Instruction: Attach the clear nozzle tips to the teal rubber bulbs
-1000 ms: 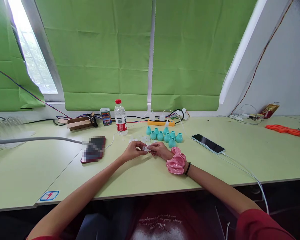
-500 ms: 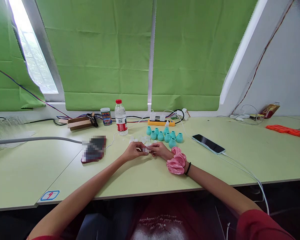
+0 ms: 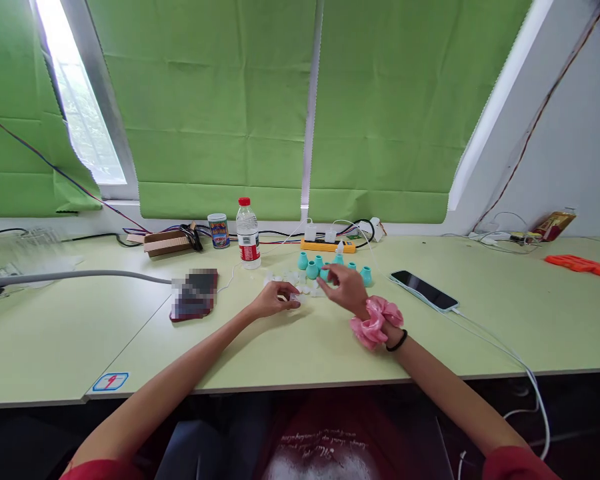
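— Which step was it?
— Choosing a pot, seemingly: right hand (image 3: 349,289) hovered at teal pots (image 3: 312,270), opening and grip untellable. Left hand (image 3: 271,299) pinched a clear piece (image 3: 298,300), nearer the person.
— Next move?
— Likely called for a light grip.

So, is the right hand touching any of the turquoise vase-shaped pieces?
Cannot tell: in the head view the right hand overlaps the turquoise vase-shaped pieces, hiding any contact or gap.

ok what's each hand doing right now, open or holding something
Left hand: closed on a clear piece.
Right hand: near the teal pots; can't tell whether it holds anything.
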{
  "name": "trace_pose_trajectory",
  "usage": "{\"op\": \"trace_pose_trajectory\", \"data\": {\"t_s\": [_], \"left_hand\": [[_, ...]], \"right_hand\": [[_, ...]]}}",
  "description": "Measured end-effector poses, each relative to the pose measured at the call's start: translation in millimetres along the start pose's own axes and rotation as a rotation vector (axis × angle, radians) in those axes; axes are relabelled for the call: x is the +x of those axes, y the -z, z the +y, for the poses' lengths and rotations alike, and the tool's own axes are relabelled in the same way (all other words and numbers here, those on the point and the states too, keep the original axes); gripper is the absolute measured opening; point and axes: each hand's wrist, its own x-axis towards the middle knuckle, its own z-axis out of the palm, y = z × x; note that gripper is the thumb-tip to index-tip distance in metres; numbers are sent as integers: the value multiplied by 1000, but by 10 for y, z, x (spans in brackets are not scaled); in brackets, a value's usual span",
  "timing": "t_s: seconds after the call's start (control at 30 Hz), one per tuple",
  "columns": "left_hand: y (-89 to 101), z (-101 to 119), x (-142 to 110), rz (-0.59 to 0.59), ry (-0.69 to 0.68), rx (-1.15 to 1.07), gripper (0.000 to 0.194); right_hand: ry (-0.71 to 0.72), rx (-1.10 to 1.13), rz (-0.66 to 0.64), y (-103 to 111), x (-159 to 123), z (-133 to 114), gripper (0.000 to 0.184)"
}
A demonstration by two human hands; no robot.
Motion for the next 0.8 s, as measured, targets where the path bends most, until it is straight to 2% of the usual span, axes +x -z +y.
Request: {"op": "trace_pose_trajectory", "data": {"t_s": [0.03, 0.1, 0.2, 0.3, 0.47, 0.7, 0.8], "left_hand": [[5, -5, 2, -3, 0, 0, 32], [9, -14, 5, -6, 6, -1, 32], [4, -23, 10, 4, 31, -3, 31], [2, -17, 14, 29, 64, -10, 31], [16, 20, 18, 37, 94, -72, 30], [36, 58, 22, 3, 121, -257, 29], [44, 99, -1, -61, 132, -349, 29]], "right_hand": [[13, -163, 68, 87, 31, 33, 31], [-66, -430, 145, 241, 89, 123, 33], [-270, -684, 49, 377, 133, 276, 38], [-320, -721, -85, 393, 113, 392, 34], [-213, -642, -176, 350, 72, 410, 22], [159, -364, -308, 175, -5, 118, 21], [248, -291, -325, 34, -92, 28, 24]]}}
